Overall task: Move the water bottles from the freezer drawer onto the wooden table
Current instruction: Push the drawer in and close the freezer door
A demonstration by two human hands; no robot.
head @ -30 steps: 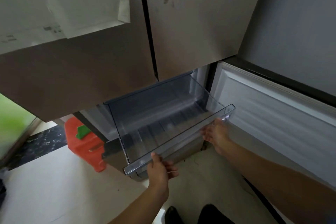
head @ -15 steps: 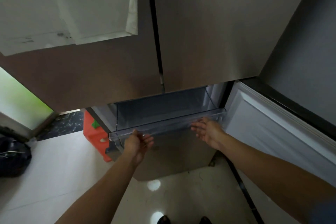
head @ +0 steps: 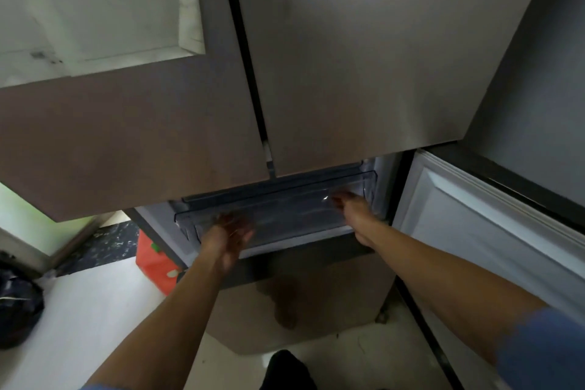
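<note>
Fridge [head: 348,57], flat hands [head: 229,233] [head: 353,209] against drawer [head: 285,210]

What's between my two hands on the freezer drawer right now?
Only the clear front of the freezer drawer lies between the left hand and right hand; nothing else shows there in the head view.

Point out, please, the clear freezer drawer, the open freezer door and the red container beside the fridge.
clear freezer drawer [head: 285,217]: head view, front panel.
open freezer door [head: 493,231]: head view, white inner liner.
red container [head: 152,260]: head view, visible side.
</note>
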